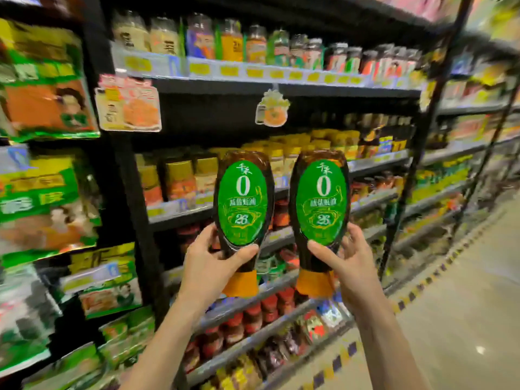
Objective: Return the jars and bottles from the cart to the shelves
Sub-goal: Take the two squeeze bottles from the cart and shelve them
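Green-labelled, two in all: left hand (215,263) grip clasps left bottle (242,204), right hand (350,260) grip clasps right bottle (322,202).

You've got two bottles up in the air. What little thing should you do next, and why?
Probably reach the left hand forward and stand its dark squeeze bottle with the green oval label and orange cap on the black metal shelf ahead. The right hand grips a matching bottle, and both bottles hang in front of the shelves, not on them.
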